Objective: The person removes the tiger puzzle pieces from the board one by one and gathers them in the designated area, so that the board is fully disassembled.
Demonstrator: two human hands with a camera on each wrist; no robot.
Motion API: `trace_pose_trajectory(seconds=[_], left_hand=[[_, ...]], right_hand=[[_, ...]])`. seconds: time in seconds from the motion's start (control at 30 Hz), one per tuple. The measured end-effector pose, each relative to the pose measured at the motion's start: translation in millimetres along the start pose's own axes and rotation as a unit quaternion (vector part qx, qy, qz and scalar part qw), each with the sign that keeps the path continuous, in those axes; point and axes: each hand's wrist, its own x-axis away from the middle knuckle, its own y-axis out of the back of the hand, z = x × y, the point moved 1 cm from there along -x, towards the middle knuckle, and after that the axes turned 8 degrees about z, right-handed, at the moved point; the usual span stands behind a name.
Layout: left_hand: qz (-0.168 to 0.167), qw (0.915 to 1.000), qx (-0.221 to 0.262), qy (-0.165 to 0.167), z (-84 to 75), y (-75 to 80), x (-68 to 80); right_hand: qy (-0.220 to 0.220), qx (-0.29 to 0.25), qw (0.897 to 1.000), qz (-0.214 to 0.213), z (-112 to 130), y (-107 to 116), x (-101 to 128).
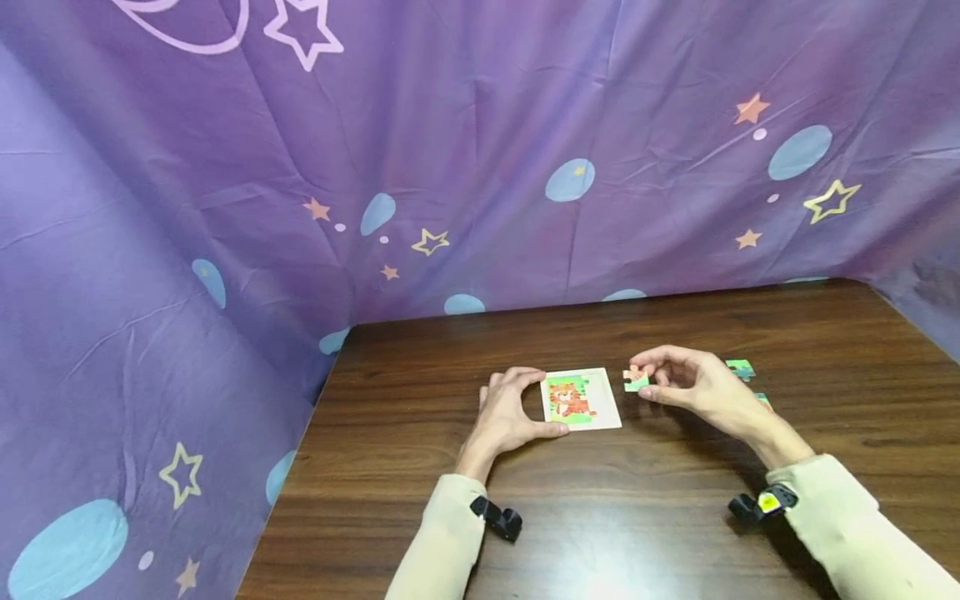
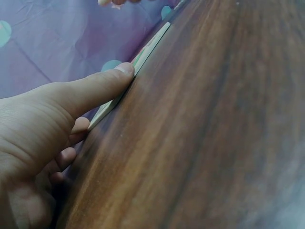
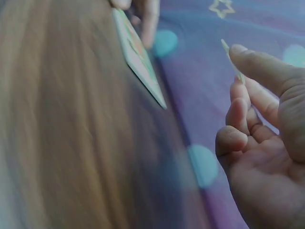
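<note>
Sleeves nearest; left hand clamps puzzle board flat on surface, right hand pinches piece just beside board: best kept level, tabs aligned before pressing.

On the table, the puzzle board lies midway between the side edges, the left hand at its left edge, the right hand holding a puzzle piece just right of it, loose pieces farther right.
</note>
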Motion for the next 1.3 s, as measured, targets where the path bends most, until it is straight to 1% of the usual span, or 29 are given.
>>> trace_pose_trajectory(seconds=[0.13,0.23,0.33,0.4,0.53,0.67,0.77,0.9,1.0,1.07,1.3], left_hand=[[-0.001,1.0,0.0,0.002,-0.7,-1.2,-0.8],[-0.002,1.0,0.0,0.002,-1.1,-1.2,-1.2],[-0.001,1.0,-0.001,0.001,-1.2,-1.1,-1.6],[0.0,1.0,-0.001,0.002,-1.2,-1.0,-1.7],[-0.001,1.0,0.001,0.002,-1.5,0.0,-1.9],[-0.002,1.0,-0.001,0.0,-2.2,1.4,-1.9],[-0.002,1.0,-0.004,-0.002,-2.9,2.1,-2.0],[-0.001,1.0,-0.004,0.0,-3.4,1.9,-1.8],[0.0,1.0,-0.004,0.001,-3.5,1.3,-1.6],[0.001,1.0,-0.003,0.001,-3.5,0.8,-1.3],[0.002,1.0,0.006,0.002,-2.2,0.0,0.1]], right_hand=[[-0.013,0.021,0.999,-0.03,8,26,19],[-0.023,0.034,0.998,-0.041,11,46,33],[-0.022,0.048,0.998,-0.038,12,64,47],[-0.014,0.056,0.998,-0.03,12,74,56],[0.001,0.081,0.997,-0.01,10,87,72],[-0.005,0.115,0.993,-0.012,4,93,88],[-0.015,0.131,0.991,-0.017,-2,95,101],[-0.006,0.137,0.991,0.004,-12,95,117],[0.014,0.131,0.991,0.029,-20,95,127],[0.017,0.132,0.991,0.033,-25,94,132],[-0.018,0.149,0.989,0.004,-36,91,142]])
